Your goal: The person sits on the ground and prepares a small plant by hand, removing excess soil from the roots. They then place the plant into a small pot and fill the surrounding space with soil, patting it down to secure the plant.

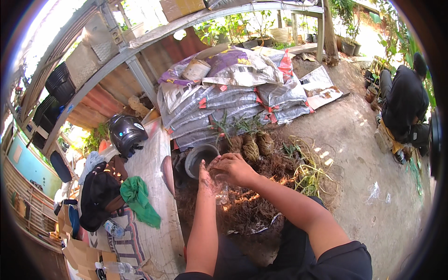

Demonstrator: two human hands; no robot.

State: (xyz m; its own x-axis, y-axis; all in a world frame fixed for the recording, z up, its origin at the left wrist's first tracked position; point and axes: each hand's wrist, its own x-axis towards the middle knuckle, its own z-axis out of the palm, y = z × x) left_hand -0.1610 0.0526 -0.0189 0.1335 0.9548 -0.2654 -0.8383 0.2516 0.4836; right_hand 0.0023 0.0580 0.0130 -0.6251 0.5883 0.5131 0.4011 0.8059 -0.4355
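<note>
My left hand (205, 175), smeared with soil, is raised beside a round grey pot (192, 163) and overlaps its right rim. Bent over it from the right, my right hand (237, 170) meets it, its fingers curled towards the left palm. What lies between the two hands, if anything, is hidden. Most of the left fingers are covered. Just below the hands is a clear, shiny patch that I cannot make out. Several fibrous root balls with green leaves (250, 149) stand just beyond my hands. Dark soil and roots (252, 205) are heaped under my forearms.
Stacked grey sacks (233, 100) form a wall ahead. On the left, a pale covered bench (161, 210) carries a black helmet (127, 134), a green cloth (139, 198) and a plastic bottle (114, 228). Yellowed stems (311, 175) lie to the right. Another person (406, 100) sits at far right.
</note>
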